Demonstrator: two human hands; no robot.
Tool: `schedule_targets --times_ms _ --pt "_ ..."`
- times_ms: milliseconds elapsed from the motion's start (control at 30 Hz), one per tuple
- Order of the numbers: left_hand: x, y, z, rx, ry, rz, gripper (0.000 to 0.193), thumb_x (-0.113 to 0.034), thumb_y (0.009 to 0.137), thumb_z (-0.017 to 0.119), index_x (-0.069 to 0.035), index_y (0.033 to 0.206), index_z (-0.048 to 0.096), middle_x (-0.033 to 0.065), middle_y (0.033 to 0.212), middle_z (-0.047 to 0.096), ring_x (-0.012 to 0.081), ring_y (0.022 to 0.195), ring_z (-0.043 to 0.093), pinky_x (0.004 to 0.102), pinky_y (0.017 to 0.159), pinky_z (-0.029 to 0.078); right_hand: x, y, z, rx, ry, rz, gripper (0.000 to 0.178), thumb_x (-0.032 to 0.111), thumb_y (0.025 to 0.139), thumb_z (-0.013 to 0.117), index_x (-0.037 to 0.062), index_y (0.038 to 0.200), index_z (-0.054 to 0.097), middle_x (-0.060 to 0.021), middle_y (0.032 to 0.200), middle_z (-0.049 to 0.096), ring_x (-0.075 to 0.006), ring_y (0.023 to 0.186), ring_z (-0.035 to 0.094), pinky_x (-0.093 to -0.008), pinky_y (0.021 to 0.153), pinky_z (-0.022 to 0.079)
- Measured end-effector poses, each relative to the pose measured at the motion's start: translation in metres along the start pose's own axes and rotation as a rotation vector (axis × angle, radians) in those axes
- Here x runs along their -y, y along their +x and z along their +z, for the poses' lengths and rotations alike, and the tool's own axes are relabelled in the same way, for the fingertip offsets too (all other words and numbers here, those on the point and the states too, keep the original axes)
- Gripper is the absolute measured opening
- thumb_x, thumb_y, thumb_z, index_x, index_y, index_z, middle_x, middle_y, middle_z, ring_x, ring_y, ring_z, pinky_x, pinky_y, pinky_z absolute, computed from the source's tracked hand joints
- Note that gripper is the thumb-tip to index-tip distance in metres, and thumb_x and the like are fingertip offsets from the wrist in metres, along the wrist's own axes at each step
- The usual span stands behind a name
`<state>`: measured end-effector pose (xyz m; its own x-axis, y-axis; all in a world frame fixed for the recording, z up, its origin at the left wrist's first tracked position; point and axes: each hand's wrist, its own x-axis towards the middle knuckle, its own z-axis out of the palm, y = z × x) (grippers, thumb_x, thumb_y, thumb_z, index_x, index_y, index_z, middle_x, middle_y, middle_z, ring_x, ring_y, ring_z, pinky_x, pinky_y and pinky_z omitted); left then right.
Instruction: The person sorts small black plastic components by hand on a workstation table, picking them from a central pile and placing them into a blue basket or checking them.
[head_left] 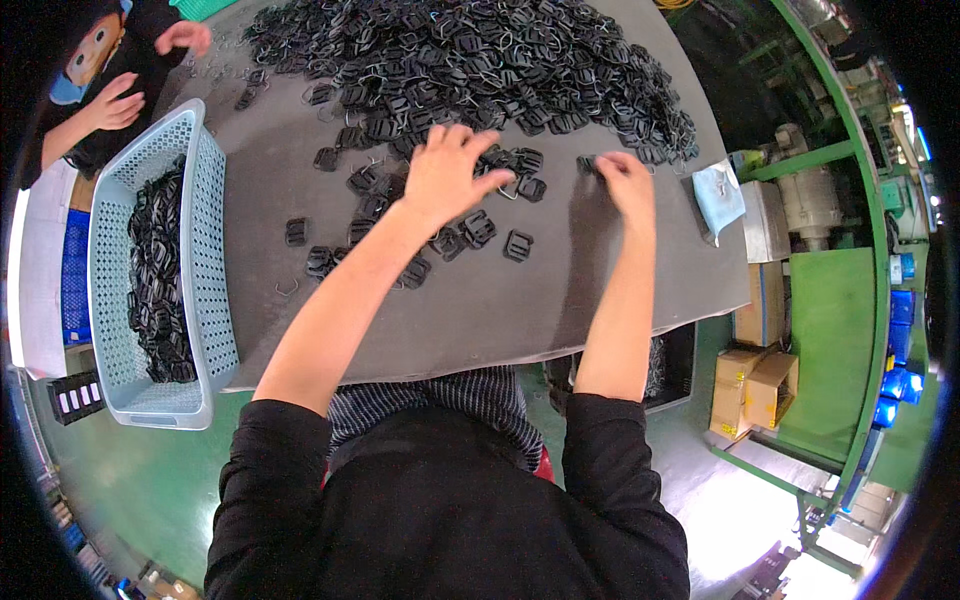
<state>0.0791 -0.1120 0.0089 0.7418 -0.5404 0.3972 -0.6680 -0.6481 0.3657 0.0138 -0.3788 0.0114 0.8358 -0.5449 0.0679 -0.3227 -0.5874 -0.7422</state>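
Note:
My left hand reaches over the grey tabletop with its fingers spread, above several loose black plastic buckles. Whether its fingertips touch any of them I cannot tell. To the right, my right hand pinches a small black buckle between thumb and fingers. Beyond both hands lies a large heap of black buckles, with thin metal wire pieces among them. Single buckles lie nearer to me, such as a slotted square buckle and a buckle left of my left forearm.
A light blue perforated basket holding black buckles stands at the table's left. Past it, a co-worker's hands hover near the table edge. On the right lies a pale blue cloth. Cardboard boxes and a green frame stand beyond.

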Motion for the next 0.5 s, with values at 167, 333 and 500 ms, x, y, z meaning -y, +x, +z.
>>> schedule_targets --times_ms 167,333,500 --pt "0.001 -0.01 0.004 0.086 -0.17 -0.071 0.024 -0.023 0.08 0.065 -0.008 0.097 0.061 0.0098 0.1 0.061 0.0295 0.093 0.059 0.0401 0.078 0.049 0.053 -0.019 0.076 0.237 -0.137 -0.509 0.02 0.018 0.077 0.068 0.0061 0.094 0.068 -0.0122 0.094 0.067 -0.0255 0.085 0.064 -0.034 0.075 0.05" --pt "0.038 -0.017 -0.071 0.143 -0.647 -0.51 0.026 -0.021 0.082 0.068 -0.001 0.099 0.064 0.0042 0.07 0.062 0.009 0.064 0.057 0.0243 0.061 0.046 0.061 -0.025 0.045 0.535 0.688 0.054 0.024 0.017 0.08 0.07 0.0079 0.101 0.066 -0.0012 0.089 0.064 -0.0092 0.08 0.059 -0.0251 0.062 0.048" --pt "0.067 -0.014 -0.097 0.334 -0.927 -0.443 0.024 -0.019 0.083 0.066 -0.005 0.103 0.067 -0.0017 0.077 0.063 0.0044 0.068 0.053 0.0215 0.062 0.043 0.035 -0.015 0.038 0.529 0.98 0.26 0.031 0.03 0.079 0.072 0.0127 0.103 0.065 -0.0001 0.087 0.062 -0.0094 0.076 0.058 -0.0266 0.058 0.046"
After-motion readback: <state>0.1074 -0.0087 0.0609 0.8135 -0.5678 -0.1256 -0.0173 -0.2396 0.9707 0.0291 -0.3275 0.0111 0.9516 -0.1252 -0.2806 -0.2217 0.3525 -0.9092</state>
